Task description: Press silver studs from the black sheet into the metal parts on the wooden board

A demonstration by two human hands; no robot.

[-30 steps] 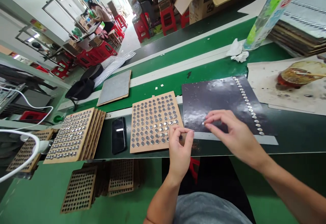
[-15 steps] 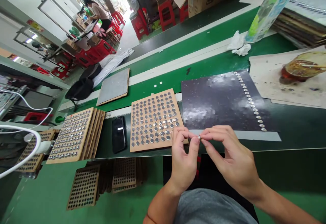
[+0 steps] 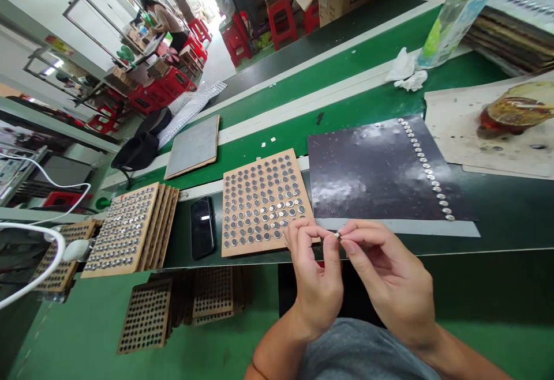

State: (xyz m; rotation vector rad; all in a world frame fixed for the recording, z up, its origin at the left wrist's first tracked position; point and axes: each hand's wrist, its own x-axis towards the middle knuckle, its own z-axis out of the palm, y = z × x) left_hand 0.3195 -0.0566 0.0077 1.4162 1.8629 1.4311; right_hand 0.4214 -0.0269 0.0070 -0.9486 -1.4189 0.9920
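Between the fingertips of both my hands is a tiny shiny metal piece [image 3: 337,235], too small to make out its kind. My left hand [image 3: 318,279] pinches it from the left with thumb and index finger. My right hand [image 3: 392,279] pinches from the other side, the fingertips of the two hands almost touching. Just beyond my left hand lies a brown board [image 3: 246,213] with rows of round dark metal discs, some carrying small shiny pieces. Past my right hand, a dark sheet [image 3: 363,178] bears a slanting line of small silvery pieces [image 3: 426,166] near its right side.
A black phone [image 3: 202,229] lies left of the board, beside stacked disc boards [image 3: 121,230]. Farther back is a grey panel [image 3: 193,146]. On the right stand a cup of brown liquid [image 3: 504,116], a bottle [image 3: 454,19] and crumpled tissue [image 3: 402,68]. People work in the background.
Both hands have shifted slightly while still pinching the small metal piece, which has turned a little between the fingertips. The boards and sheet stay in place.
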